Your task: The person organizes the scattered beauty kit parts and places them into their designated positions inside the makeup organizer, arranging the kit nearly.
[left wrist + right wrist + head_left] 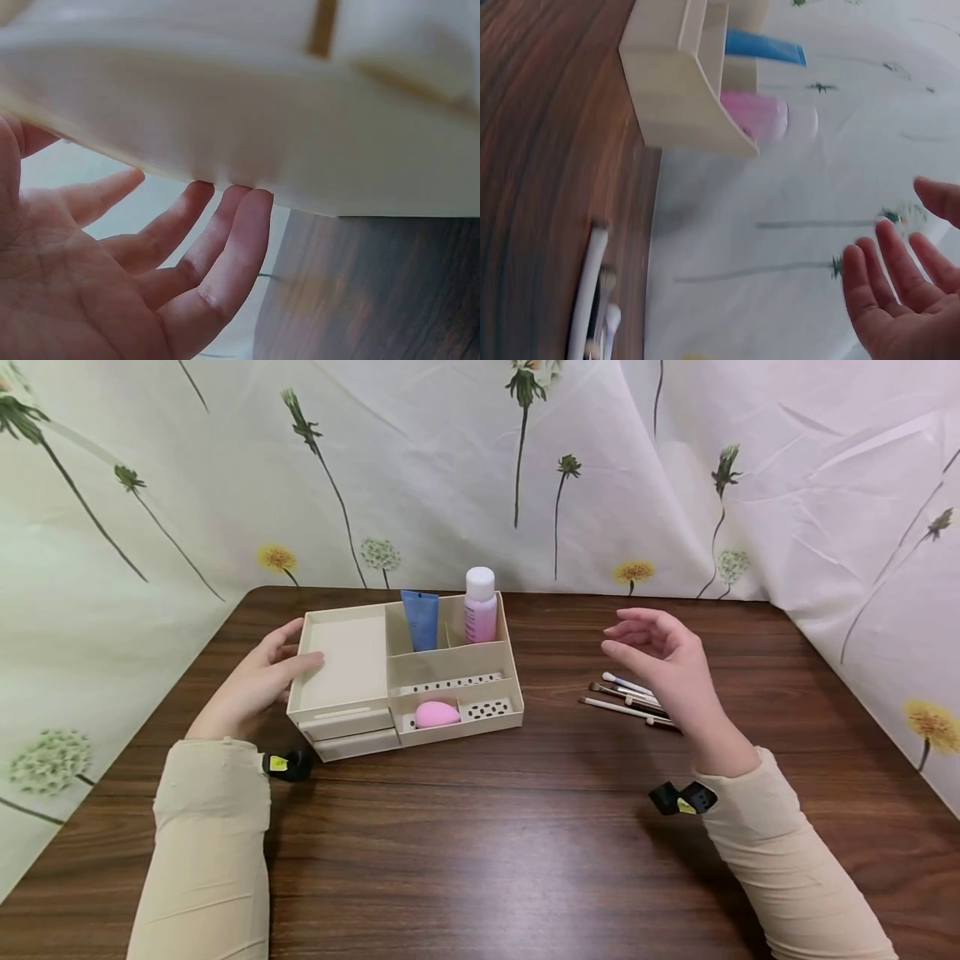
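My left hand (258, 681) grips the left side of a cream makeup organizer (348, 660), its thumb over the rim; in the left wrist view, fingertips (251, 206) touch the outer wall. Upright in the back compartments stand a blue tube (422, 620) and a pink bottle (480, 610) with a white cap. A pink makeup sponge (437, 714) lies in a front compartment. Over to the right, my right hand (671, 672) is held in the air with loosely bent fingers and nothing in it. Several makeup brushes (622, 703) lie on the table below it, partly hidden by the hand.
The organizer's two front drawers (356, 745) are closed. A dark wood table (480, 860) bears everything, and a white cloth with dandelion prints (450, 468) hangs behind its far edge. Both wrists carry small black cameras (682, 798).
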Tool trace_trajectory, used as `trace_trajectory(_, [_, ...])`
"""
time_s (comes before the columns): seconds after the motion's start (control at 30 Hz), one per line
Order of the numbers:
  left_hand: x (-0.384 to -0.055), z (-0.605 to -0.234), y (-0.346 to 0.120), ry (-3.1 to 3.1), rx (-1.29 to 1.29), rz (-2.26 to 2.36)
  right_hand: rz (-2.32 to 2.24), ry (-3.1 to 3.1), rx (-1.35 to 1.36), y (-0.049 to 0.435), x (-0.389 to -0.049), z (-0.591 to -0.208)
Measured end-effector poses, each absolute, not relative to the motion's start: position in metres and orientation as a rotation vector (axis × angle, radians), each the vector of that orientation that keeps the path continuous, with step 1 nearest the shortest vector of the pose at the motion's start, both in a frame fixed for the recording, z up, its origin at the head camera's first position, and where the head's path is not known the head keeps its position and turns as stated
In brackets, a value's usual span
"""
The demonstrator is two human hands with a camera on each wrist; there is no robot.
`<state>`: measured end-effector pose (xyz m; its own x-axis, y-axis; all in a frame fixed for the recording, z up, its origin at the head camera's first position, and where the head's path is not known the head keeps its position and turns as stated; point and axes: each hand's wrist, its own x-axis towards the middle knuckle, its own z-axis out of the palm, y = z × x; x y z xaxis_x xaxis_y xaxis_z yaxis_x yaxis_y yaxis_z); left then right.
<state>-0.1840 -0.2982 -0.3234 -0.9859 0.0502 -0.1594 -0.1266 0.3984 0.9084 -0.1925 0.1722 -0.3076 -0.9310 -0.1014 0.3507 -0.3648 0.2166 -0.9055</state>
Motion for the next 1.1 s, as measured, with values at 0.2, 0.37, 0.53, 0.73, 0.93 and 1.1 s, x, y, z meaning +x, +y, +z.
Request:
trace_trajectory(0.2, [-0.186,-0.329,-0.303,2.483,-0.047,1.618,1.652,-2.481,0.370,0.195,-0.204,-0.312])
trace_trajectory(0.37, [-0.187,-0.331,-0.305,2.470,-0.033,1.620,1.476,-2.647,0.310,0.215,-0.216,-0.320])
trace_trajectory(0.53, [-0.187,-0.330,-0.305,2.470,-0.008,1.612,1.280,-2.846,0.289,0.229,-0.224,-0.327])
trace_trajectory(0.73, [-0.187,-0.330,-0.306,2.464,0.006,1.605,1.064,-3.056,0.313,0.237,-0.230,-0.333])
trace_trajectory(0.93, [-0.187,-0.330,-0.305,2.441,0.010,1.611,0.887,-3.192,0.357,0.245,-0.237,-0.343])
trace_trajectory(1.1, [-0.188,-0.330,-0.305,2.435,0.017,1.620,0.852,-3.235,0.336,0.251,-0.241,-0.350])
